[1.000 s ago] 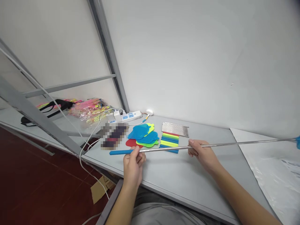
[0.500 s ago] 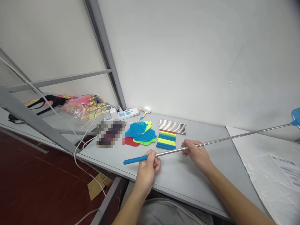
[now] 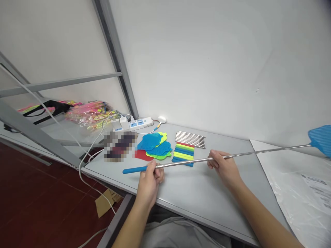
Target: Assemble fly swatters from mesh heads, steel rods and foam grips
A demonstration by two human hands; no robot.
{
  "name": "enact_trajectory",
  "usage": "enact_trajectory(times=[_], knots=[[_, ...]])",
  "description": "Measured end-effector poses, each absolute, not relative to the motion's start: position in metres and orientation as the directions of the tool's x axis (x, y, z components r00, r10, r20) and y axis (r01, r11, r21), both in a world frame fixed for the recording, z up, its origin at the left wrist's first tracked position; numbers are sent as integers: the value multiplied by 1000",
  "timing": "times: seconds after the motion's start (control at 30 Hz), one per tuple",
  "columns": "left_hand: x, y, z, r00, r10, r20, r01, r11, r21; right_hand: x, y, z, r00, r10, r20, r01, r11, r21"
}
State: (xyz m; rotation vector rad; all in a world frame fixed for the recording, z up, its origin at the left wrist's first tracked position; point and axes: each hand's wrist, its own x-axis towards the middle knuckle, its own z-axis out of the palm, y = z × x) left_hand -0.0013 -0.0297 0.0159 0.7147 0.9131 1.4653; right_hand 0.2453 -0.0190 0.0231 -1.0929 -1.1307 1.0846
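Observation:
A blue fly swatter [image 3: 181,163] with a long metal shaft stretches across the view, its slatted head [image 3: 320,139] at the far right. My left hand [image 3: 150,181] is closed around it where the blue grip meets the shaft. Farther along, my right hand [image 3: 224,168] pinches the metal shaft. Behind the shaft lies a row of blue, yellow and red grip sleeves [image 3: 184,152]. Several thin metal rods [image 3: 190,138] are lined up beyond them. Loose swatter heads in blue, yellow-green and red [image 3: 156,148] overlap to the left.
A power strip [image 3: 137,124] with plugs and white cables sits at the back left, near a blurred-out item [image 3: 120,146]. Bagged colourful goods [image 3: 90,113] lie behind the grey metal frame [image 3: 38,137]. White plastic wrapping [image 3: 292,182] covers the table's right side.
Both hands have moved apart, the left one leftward and the right one slightly rightward. The swatter has shifted left and levelled out, and more of its head shows.

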Motion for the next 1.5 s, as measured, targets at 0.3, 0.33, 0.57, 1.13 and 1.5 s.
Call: enact_trajectory(times=[0.3,0.33,0.57,1.13,1.5], knots=[[27,-48,2,13,995,-99,-501,92,861,213,-35,21,-65,991,115,87,120,-989],[29,-49,1,22,994,-105,-500,102,860,212,-37,22,-76,990,115,109,123,-986],[9,-39,12,-90,994,-62,-467,14,884,219,-35,26,-106,986,126,182,144,-973],[45,-60,-5,102,988,-113,-448,148,882,189,-44,19,-271,947,172,235,239,-942],[20,-47,1,-40,997,-73,-368,53,928,213,-37,25,-205,965,165,204,207,-957]])
